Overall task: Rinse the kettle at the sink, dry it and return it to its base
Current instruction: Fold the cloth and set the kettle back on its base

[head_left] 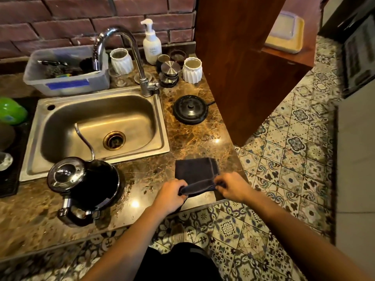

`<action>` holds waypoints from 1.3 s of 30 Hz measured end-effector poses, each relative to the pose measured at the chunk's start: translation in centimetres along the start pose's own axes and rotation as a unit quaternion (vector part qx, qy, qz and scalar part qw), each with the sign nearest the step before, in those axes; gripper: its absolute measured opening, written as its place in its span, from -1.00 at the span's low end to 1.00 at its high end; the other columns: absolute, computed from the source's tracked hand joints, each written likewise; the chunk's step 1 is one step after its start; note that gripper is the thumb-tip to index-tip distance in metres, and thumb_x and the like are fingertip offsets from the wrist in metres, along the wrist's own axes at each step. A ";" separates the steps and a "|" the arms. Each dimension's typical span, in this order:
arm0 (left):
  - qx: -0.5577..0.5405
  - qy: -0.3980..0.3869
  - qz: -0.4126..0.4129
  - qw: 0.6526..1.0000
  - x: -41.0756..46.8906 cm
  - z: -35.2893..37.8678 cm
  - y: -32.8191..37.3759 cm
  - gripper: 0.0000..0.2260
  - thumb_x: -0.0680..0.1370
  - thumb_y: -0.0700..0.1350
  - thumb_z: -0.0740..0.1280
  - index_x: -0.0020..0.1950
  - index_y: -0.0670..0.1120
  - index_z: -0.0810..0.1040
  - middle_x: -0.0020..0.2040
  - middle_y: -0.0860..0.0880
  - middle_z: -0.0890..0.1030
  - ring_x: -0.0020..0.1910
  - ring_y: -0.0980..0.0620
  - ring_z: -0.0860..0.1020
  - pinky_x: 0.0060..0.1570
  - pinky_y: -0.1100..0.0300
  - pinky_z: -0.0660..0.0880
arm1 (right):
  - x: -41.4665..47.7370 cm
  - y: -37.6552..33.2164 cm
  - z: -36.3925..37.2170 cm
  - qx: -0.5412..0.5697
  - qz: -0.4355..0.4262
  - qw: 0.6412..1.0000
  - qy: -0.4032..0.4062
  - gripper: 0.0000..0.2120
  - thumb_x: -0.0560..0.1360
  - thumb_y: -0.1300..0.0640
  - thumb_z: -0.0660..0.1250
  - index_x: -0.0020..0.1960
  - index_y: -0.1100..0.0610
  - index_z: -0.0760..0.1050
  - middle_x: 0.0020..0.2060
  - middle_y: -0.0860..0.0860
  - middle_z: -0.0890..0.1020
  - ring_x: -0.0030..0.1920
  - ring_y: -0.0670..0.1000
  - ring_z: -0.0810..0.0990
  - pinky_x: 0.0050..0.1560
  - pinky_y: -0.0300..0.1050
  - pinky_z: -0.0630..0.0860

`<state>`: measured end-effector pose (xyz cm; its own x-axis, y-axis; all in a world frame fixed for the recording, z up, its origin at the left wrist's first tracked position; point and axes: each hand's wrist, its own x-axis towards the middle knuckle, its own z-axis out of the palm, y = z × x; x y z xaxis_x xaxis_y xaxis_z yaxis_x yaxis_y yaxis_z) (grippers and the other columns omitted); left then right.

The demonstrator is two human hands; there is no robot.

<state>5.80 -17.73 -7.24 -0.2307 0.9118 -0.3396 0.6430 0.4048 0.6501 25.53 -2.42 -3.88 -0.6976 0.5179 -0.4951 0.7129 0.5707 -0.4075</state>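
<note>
black kettle (85,185), dark grey cloth (195,169), brown marbled counter (192,136)

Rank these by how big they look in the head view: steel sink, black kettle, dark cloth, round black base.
1. Stainless steel sink
2. Black gooseneck kettle, though it sits nearer the camera
3. and 4. Dark folded cloth and round black kettle base: too alike to rank.

Brown marble countertop (190,136) with an inset steel sink (97,126). Resting on it: the black kettle (85,187) at the front left, spout reaching over the sink rim; a dark folded cloth (195,169) at the front edge; the round black kettle base (190,112) right of the sink. Along the back stand a clear plastic tub (67,74), two white ribbed cups (121,61), a pump bottle (151,44) and small metal canisters (169,73).
</note>
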 end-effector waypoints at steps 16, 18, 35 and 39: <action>0.128 -0.048 0.119 0.983 -3.9 -0.1 -2.0 -0.64 0.57 0.07 0.35 0.35 0.03 0.59 0.43 0.04 0.41 0.42 -0.01 0.34 0.43 0.02 0.30 | -3.1 -0.4 3.2 -0.009 0.006 0.998 0.061 -0.68 0.46 0.32 0.36 0.12 0.05 0.70 0.27 0.02 0.56 0.31 0.04 0.49 0.46 -0.19 0.27; 0.105 -0.036 0.121 0.986 -4.4 -1.0 -2.4 -0.65 0.58 0.05 0.32 0.35 0.02 0.59 0.40 0.06 0.44 0.41 0.03 0.36 0.42 0.05 0.32 | -3.2 -1.0 3.3 0.015 0.027 0.996 0.085 -0.70 0.43 0.38 0.36 -0.02 0.08 0.74 0.26 0.05 0.58 0.29 0.07 0.50 0.40 -0.21 0.27; -0.130 0.164 0.160 0.965 -12.6 -19.5 -4.0 -0.76 0.60 -0.05 0.35 0.25 0.01 0.65 0.23 0.11 0.59 0.23 0.20 0.51 0.29 0.20 0.44 | 0.5 -22.4 6.4 0.174 -0.043 0.957 0.227 -0.76 0.60 0.03 0.33 0.22 0.03 0.62 0.08 -0.10 0.71 0.08 -0.15 0.64 0.09 -0.33 0.51; -0.193 0.223 0.160 0.942 -14.9 -24.0 -5.6 -0.78 0.60 -0.05 0.36 0.24 0.05 0.65 0.20 0.19 0.61 0.24 0.24 0.53 0.23 0.24 0.50 | 0.4 -28.1 7.3 0.244 -0.040 0.943 0.225 -0.80 0.61 0.00 0.30 0.15 -0.02 0.66 -0.03 -0.18 0.70 0.00 -0.20 0.64 0.06 -0.18 0.56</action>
<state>-11.87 -31.98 10.50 -0.4099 0.8944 0.1792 0.4383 0.0209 0.8986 5.79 -22.90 1.75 -0.6321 0.7660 -0.1169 0.5285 0.3158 -0.7880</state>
